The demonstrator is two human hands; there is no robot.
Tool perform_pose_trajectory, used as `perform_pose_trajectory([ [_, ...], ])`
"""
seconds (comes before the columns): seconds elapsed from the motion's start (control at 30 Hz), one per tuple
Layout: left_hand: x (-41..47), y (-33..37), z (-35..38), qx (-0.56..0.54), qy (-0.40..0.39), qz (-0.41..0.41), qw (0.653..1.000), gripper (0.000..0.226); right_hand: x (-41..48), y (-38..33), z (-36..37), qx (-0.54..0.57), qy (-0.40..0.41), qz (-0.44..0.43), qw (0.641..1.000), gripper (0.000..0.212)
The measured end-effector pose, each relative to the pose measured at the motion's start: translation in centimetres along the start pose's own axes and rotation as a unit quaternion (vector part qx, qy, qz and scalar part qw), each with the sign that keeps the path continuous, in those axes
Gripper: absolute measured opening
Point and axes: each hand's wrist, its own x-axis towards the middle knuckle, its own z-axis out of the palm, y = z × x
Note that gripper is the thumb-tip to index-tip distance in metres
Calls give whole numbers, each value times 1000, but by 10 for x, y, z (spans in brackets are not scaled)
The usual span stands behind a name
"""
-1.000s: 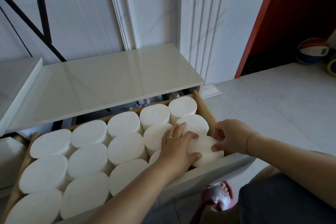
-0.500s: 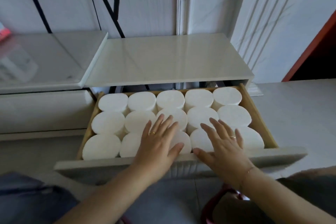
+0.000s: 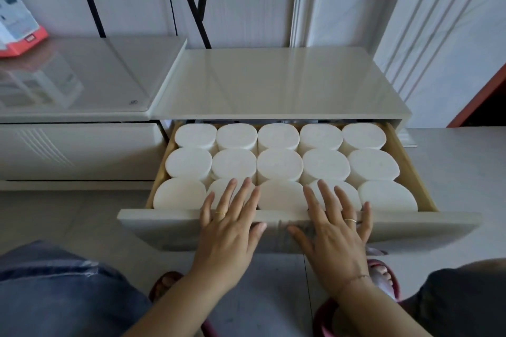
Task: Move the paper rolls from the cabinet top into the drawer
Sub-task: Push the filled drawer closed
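Rolls [image 3: 279, 164] are packed standing up in the drawer [image 3: 405, 161], three rows of five, and every roll that can be seen is in there. The drawer is pulled out from under the top [image 3: 273, 85] toward 6 o'clock, and its long side runs from 9 o'clock to 3 o'clock. The left hand [image 3: 230, 232] is laid flat, fingers straight and spread, and nothing is held. Its palm is over the front board [image 3: 153, 224] and its fingertips reach over the second roll of the near row. The right hand [image 3: 336, 235] is laid the same way, flat with nothing held, over the front board and the fourth roll. Whether the rolls are touched cannot be told. The rolls lie at 12 o'clock from both hands, neither hand nearer. The moving looks done. A push toward 12 o'clock is likely needed next, shared by both hands so the drawer is kept straight.
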Motion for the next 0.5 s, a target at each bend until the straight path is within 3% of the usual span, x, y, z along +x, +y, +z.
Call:
perform_pose_trajectory([
  [0.5,142,-50,37,56,19,6,998,61,142,11,14,-68,65,-59,994,72],
])
